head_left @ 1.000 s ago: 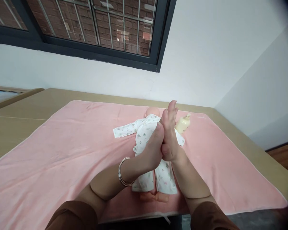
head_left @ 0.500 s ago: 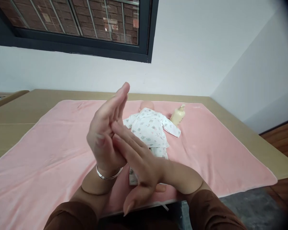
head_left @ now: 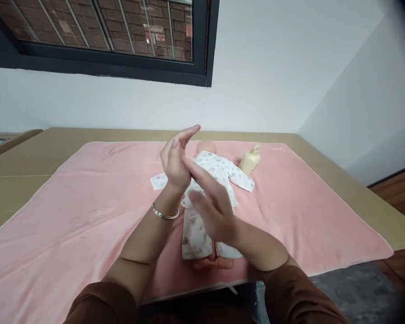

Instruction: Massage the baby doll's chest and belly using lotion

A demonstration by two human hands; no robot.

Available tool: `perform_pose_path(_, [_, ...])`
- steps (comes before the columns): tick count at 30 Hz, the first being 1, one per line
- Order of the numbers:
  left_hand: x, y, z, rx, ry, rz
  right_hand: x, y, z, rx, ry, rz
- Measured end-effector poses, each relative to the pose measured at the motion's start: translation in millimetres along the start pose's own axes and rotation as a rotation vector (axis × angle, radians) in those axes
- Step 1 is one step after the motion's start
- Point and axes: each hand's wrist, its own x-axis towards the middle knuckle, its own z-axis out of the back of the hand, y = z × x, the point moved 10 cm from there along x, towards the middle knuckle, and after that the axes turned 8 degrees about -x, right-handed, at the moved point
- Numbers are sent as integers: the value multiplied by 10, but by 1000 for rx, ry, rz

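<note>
My left hand (head_left: 178, 161) is raised with its fingers stretched out and bent at the knuckles, a silver bracelet (head_left: 165, 215) round its wrist. Against its palm side rest the fingertips of my right hand (head_left: 216, 202), also extended and slightly blurred. Neither hand holds anything. Beneath and beyond them a baby doll (head_left: 207, 147) lies on its back, its feet toward me. It wears a white patterned top (head_left: 241, 179) and matching trousers (head_left: 196, 238). My hands and forearms hide part of its chest, one sleeve and one leg.
A pink blanket (head_left: 290, 202) is spread under the doll on a wooden table (head_left: 67, 137). Beside the doll's sleeve lies a cream-coloured bottle (head_left: 250, 161). A white wall (head_left: 256, 81) with a dark-framed window (head_left: 121, 58) rises behind the table.
My left hand has moved right and slightly farther away, turning its palm. The right hand has shifted a little right and up, its fingers now more upright. More of the doll's legs shows.
</note>
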Motion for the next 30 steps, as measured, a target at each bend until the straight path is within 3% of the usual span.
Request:
perform_pose_path(3, [28, 509, 249, 229, -129, 98, 181, -353, 209, -18, -150, -64])
perform_pose_path(6, [-21, 1037, 351, 454, -78, 247, 382, -915, 404, -280, -238, -185])
perform_pose_path(9, [-154, 1472, 414, 580, -15, 424, 521, -1574, 383, -507, -77, -338])
perform_pose_path(11, [-240, 1626, 408, 647, 34, 464, 540, -1907, 275, -601, 75, -372])
perform_pose_path(14, [-363, 1730, 363, 705, 92, 449, 508, -2138, 10, -628, 276, -277])
perform_pose_path(19, [-523, 1701, 352, 724, 59, 325, 423, -2325, -135, -712, 347, -289])
perform_pose_path(22, [-573, 1702, 445, 635, -30, 328, 389, -2333, -155, -820, 356, -339])
perform_pose_path(27, [-634, 1839, 744, 449, -270, 455, 296, -2301, -195, -1015, 398, -478])
perform_pose_path(30, [-653, 1896, 810, 365, -320, 472, 282, -2313, -241, -1006, 441, -471])
